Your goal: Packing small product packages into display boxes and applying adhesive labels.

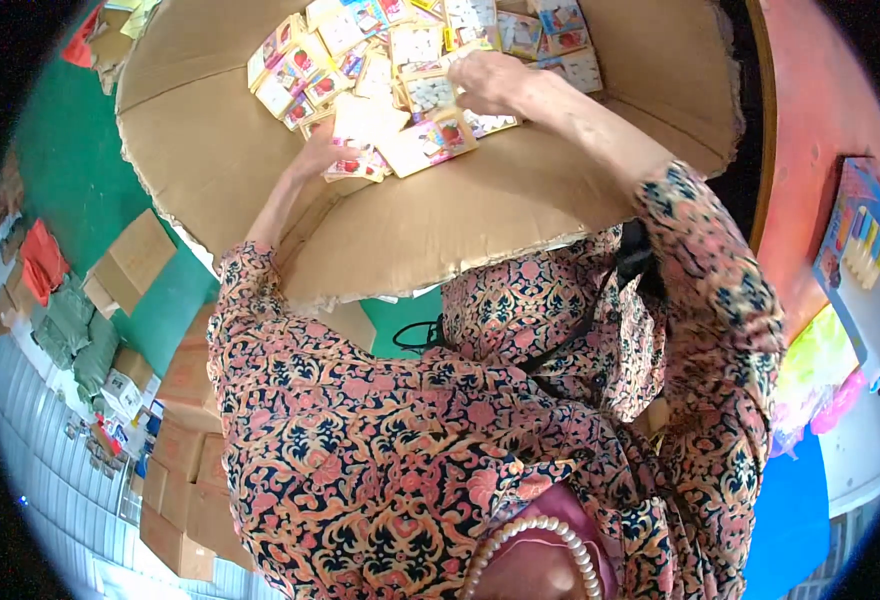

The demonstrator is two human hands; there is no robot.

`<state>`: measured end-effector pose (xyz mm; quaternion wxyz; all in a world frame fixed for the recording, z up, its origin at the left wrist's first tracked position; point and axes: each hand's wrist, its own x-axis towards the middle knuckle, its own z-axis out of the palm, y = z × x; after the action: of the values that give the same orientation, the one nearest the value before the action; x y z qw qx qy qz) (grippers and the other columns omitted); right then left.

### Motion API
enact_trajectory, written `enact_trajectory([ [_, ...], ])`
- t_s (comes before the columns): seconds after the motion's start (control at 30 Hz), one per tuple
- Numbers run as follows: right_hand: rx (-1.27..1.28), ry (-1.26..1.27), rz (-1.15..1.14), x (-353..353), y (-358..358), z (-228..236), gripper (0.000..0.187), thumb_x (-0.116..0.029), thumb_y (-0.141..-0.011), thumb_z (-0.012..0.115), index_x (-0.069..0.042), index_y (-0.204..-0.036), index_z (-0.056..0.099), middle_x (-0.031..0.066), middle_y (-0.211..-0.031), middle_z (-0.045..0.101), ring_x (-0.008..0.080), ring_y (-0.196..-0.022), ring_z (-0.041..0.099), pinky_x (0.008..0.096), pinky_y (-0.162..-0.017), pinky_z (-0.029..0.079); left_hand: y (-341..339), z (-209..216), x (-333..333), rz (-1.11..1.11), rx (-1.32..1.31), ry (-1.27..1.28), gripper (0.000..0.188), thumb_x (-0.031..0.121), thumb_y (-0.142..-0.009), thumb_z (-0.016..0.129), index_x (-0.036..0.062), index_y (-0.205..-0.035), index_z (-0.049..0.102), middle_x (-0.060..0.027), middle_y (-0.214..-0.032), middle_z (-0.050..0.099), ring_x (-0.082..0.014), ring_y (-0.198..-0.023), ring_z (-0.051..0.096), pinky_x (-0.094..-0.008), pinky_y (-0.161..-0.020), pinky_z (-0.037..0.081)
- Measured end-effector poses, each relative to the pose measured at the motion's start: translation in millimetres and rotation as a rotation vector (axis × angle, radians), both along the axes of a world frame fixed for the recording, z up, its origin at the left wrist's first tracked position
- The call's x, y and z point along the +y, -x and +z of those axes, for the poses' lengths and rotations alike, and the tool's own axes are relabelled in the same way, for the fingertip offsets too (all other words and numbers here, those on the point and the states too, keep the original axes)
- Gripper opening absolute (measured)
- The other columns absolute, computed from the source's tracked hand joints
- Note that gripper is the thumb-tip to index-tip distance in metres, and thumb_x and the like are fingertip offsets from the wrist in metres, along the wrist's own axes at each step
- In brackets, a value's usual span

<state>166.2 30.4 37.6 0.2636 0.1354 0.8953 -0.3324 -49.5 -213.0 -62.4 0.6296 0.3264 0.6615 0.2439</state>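
Inside a large cardboard box [440, 235] lies a loose heap of small flat packs [415, 45], with white, yellow and red printed faces. My left hand [323, 152] is at the near left side of the heap, thumb and fingers apart, against the edges of some packs. Just beside it a white-and-pink pack [422, 146] lies at the near edge of the pile. Farther right, my right hand [488, 82] reaches over the heap with its fingers curled in. Whatever is in those fingers, if anything, is hidden from view.
The box's torn rim runs between my body and the packs. To the left on the green floor [70, 190] are an opened carton [132, 262] and stacked brown cartons [182, 480]. On the right is a red surface [810, 110] with a colourful printed package [860, 250].
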Motion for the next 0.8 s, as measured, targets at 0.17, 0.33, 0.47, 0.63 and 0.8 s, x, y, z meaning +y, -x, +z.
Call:
enact_trajectory([
  [0.17, 0.080, 0.110, 0.018, -61.3, -8.9, -103.0, 0.022, -0.017, -0.076, 0.062, -0.004, -0.094, 0.061, 0.0145, -0.095, 0.060, 0.0327, -0.093, 0.056, 0.0400, -0.075, 0.048, -25.8, 10.4, 23.1, 0.078, 0.048, -0.016, 0.057, 0.020, -0.075, 0.068, -0.0033, -0.122, 0.045, -0.0118, -0.114, 0.057, -0.0203, -0.105, 0.054, -0.0315, -0.090, 0.044],
  [0.33, 0.150, -0.277, -0.004, -92.4, -20.5, -56.5, 0.026, -0.021, -0.075, 0.065, -0.008, -0.097, 0.063, 0.0108, -0.102, 0.059, 0.0347, -0.103, 0.050, 0.0409, -0.077, 0.048, -32.9, 24.9, 8.1, 0.074, 0.058, 0.177, 0.053, 0.014, -0.074, 0.070, -0.0036, -0.119, 0.049, -0.0104, -0.106, 0.061, -0.0189, -0.099, 0.058, -0.0311, -0.088, 0.046],
  [0.47, -0.065, -0.054, -0.037, -57.6, -2.5, -39.6, 0.027, -0.020, -0.072, 0.067, -0.006, -0.094, 0.065, 0.0117, -0.101, 0.063, 0.0294, -0.096, 0.058, 0.0391, -0.076, 0.049, -25.6, 14.9, -4.5, 0.215, -0.103, 0.256, 0.049, 0.006, -0.073, 0.069, -0.0006, -0.118, 0.051, -0.0083, -0.107, 0.061, -0.0159, -0.096, 0.059, -0.0305, -0.086, 0.048],
  [0.63, -0.333, 0.317, -0.055, 12.0, -4.3, -21.0, 0.032, -0.013, -0.069, 0.071, -0.001, -0.098, 0.064, 0.0103, -0.086, 0.065, 0.0186, -0.081, 0.061, 0.0334, -0.068, 0.049, -19.6, 24.9, -2.5, 0.232, -0.214, 0.238, 0.055, 0.002, -0.073, 0.068, -0.0008, -0.123, 0.045, -0.0081, -0.109, 0.060, -0.0164, -0.096, 0.059, -0.0324, -0.083, 0.050],
  [0.8, -0.314, 0.874, -0.609, 34.6, -21.3, -37.2, 0.051, -0.019, -0.070, 0.077, -0.005, -0.115, 0.057, 0.0027, -0.094, 0.065, 0.0141, -0.085, 0.059, 0.0300, -0.071, 0.048, -32.1, 43.6, 27.3, 0.441, -0.347, 0.179, 0.045, 0.001, -0.073, 0.065, -0.0022, -0.116, 0.052, -0.0096, -0.107, 0.061, -0.0179, -0.097, 0.058, -0.0313, -0.086, 0.047],
])
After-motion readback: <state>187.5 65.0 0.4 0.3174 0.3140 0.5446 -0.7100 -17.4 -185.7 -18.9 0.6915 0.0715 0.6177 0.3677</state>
